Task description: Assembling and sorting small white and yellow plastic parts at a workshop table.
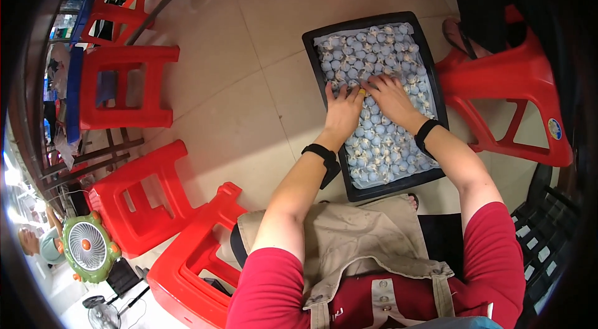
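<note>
Before me a black rectangular tray lies on the floor. Small round blue-grey pieces with whitish tips cover a pale sheet inside it. My left hand rests on the pieces near the tray's left side, fingers spread, with a yellow band on one finger. Close beside it, my right hand lies over the middle of the tray, its fingers stretched toward the left. Both hands touch the pieces, and I see nothing held in either. What lies beneath the palms is hidden.
A red stool stands right of the tray, with another person's sandalled foot beside it. More red stools line the left. A green fan is at lower left. Black crates sit at lower right.
</note>
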Demonstrator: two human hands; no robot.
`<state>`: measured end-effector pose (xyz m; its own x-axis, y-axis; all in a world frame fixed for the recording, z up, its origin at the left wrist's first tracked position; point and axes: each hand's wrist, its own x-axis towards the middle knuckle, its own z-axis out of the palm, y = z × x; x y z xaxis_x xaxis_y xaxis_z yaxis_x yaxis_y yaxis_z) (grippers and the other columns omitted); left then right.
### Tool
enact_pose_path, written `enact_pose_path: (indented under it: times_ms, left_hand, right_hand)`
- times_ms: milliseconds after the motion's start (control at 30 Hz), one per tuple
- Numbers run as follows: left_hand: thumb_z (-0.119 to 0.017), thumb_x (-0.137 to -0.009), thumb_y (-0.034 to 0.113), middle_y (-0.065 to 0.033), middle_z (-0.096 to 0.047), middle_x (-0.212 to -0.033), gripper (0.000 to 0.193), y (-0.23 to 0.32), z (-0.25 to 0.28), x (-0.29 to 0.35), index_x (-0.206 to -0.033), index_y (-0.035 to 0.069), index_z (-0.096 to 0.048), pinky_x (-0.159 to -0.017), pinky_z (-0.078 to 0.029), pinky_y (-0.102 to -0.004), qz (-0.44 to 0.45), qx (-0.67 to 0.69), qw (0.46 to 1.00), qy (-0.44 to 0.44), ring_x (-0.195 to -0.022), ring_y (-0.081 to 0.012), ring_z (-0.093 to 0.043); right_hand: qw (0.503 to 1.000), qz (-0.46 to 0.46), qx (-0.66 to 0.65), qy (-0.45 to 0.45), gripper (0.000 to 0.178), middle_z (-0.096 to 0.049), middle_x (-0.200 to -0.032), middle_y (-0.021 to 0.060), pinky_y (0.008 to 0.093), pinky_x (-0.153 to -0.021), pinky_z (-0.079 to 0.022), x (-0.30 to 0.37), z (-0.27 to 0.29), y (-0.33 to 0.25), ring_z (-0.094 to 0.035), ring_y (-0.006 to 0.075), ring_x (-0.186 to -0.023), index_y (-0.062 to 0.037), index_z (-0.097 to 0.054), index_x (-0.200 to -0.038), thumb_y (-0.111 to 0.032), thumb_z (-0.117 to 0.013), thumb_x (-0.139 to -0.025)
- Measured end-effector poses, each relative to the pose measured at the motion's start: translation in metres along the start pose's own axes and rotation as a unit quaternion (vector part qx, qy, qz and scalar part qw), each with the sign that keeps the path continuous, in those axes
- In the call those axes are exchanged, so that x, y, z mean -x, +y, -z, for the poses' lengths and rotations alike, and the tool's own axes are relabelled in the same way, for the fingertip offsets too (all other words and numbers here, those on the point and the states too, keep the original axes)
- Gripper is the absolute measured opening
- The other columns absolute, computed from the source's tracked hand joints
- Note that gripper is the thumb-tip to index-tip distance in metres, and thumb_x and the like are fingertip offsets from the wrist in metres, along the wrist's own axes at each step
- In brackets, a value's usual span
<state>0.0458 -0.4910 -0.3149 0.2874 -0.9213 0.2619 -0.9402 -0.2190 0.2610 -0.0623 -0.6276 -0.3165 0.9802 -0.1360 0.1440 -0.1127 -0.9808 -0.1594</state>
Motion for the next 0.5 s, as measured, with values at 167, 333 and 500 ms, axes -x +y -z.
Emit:
enact_pose_path:
  times_ms: [167, 333, 500]
  left_hand:
    - [-0.055, -0.077, 0.019, -0.0071, -0.046, -0.123, 0.04, -0.011, 0.015, -0.001, -0.116, 0.011, -0.047, -0.096, -0.02, -0.0555, 0.022, 0.002, 0.999, -0.036, -0.115, -0.0273, -0.04]
    - [-0.048, -0.08, 0.046, -0.0046, -0.031, -0.135, 0.057, 0.005, 0.002, 0.003, -0.125, 0.013, -0.038, -0.097, -0.014, -0.0597, -0.037, -0.062, 0.977, -0.201, -0.124, -0.0266, -0.028]
    - [-0.055, -0.076, 0.042, -0.0082, -0.031, -0.135, 0.058, 0.001, 0.038, 0.027, -0.125, 0.015, -0.04, -0.098, -0.013, -0.0579, -0.046, -0.009, 0.984, -0.173, -0.124, -0.03, -0.027]
  right_hand:
    - [0.996, -0.045, -0.077, 0.018, 0.043, -0.046, -0.116, 0.0077, 0.0392, -0.09, -0.032, 0.004, 0.028, -0.01, -0.041, 0.0254, -0.109, -0.0086, -0.048, -0.116, -0.006, -0.046, -0.074]
    - [0.984, -0.063, -0.127, -0.104, 0.043, -0.04, -0.127, 0.0126, 0.0393, -0.096, -0.031, 0.07, 0.065, 0.008, -0.037, 0.0302, -0.116, -0.006, -0.049, -0.115, -0.003, -0.054, -0.072]
    - [0.935, -0.12, -0.225, -0.245, 0.028, -0.055, -0.1, 0.0158, 0.0393, -0.082, -0.039, 0.138, 0.194, 0.004, -0.05, 0.0324, -0.093, -0.0025, -0.054, -0.102, -0.015, -0.057, -0.077]
